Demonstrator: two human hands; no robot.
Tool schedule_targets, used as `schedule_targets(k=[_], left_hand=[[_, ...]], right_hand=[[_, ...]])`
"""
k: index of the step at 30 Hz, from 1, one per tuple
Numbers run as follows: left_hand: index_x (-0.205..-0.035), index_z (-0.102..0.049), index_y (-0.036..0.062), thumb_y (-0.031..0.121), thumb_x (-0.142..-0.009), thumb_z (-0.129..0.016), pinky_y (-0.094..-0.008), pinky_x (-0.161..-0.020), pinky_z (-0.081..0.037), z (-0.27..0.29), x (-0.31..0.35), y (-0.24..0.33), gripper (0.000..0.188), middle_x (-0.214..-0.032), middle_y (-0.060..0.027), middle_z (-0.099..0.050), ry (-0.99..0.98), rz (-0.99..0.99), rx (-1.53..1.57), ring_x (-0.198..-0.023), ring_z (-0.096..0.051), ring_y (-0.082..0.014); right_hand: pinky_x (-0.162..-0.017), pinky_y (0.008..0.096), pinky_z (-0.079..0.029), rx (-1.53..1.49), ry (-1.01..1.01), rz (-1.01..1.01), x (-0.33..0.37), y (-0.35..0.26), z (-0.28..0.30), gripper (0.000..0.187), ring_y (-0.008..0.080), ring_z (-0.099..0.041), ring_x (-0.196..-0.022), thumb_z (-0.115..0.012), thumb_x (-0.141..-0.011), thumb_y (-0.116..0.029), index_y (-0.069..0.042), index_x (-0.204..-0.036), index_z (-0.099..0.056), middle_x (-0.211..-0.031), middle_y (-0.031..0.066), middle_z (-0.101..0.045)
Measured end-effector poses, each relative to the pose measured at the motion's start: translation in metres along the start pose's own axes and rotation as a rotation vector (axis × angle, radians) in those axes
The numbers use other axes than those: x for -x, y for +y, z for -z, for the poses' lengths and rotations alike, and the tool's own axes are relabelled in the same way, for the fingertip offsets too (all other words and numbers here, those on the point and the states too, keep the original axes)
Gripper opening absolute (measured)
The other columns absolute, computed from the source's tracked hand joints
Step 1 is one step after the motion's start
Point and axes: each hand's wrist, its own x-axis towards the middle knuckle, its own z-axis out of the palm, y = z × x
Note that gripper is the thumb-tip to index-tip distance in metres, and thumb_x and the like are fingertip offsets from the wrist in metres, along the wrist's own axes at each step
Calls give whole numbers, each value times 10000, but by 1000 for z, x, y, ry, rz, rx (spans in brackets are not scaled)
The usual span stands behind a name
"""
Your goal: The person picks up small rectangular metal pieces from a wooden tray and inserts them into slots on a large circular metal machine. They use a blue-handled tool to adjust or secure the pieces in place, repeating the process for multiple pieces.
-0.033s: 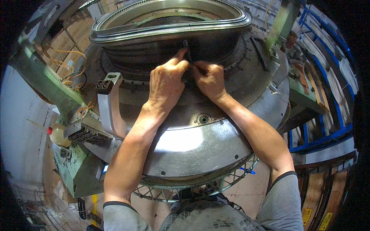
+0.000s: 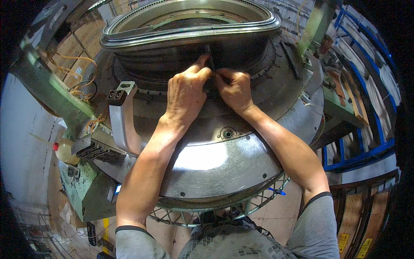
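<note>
Both my hands meet at the front of a dark metal cylinder, which rises from a large round machine bed. My left hand is closed, its thumb and index finger pinched at a narrow dark metal piece standing against the cylinder wall. Just right of it, my right hand is closed too, fingers curled and fingertips almost touching the left ones. What the right fingertips hold, if anything, is hidden. The lower end of the narrow piece disappears between the hands.
A polished upright bracket stands left of my left forearm. Green machine legs flank the bed, with orange cables by the left one. A dark bar lies at right on the bed. Blue racking stands beyond.
</note>
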Motion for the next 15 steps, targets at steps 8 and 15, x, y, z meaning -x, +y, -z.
schedule_targets(k=[8, 15], left_hand=[[-875, -607, 20, -96, -642, -642, -430, -744, -606, -2, 0, -1, 263, -1332, -157, -624, 31, -5, 8, -891, -703, -382], [-880, -613, 23, -99, -642, -638, -430, -748, -607, -1, 0, -1, 269, -1333, -158, -624, -15, 12, 9, -905, -703, -382]], right_hand=[[-590, 334, -530, 17, -14, -20, -1, 0, 0, 120, 251, -730, -669, -694, -866, -89, 15, -908, -737, -784, 198, -716], [-652, 420, -549, -37, -11, -101, 0, -2, 0, 159, 386, -708, -736, -676, -865, -156, -20, -896, -751, -829, 243, -688]])
